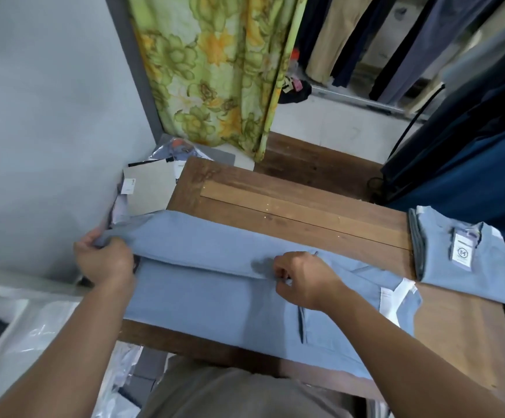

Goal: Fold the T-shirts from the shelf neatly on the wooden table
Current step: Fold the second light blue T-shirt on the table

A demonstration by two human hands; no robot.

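A light blue T-shirt (215, 285) lies spread across the wooden table (320, 212), its far side folded over toward me in a long flap. My left hand (103, 260) grips the bunched left end of that flap at the table's left edge. My right hand (302, 279) pinches the flap's edge near the shirt's middle. A white label shows at the shirt's right end. A stack of folded light blue T-shirts (462, 260) with a hang tag lies at the table's right edge.
A grey wall stands close on the left. Packaged garments and card (148, 188) lie on the floor beyond the table's left corner. A green floral curtain (215, 70) hangs behind. Dark clothes (471, 131) hang at the right. Plastic bags (49, 342) sit at my lower left.
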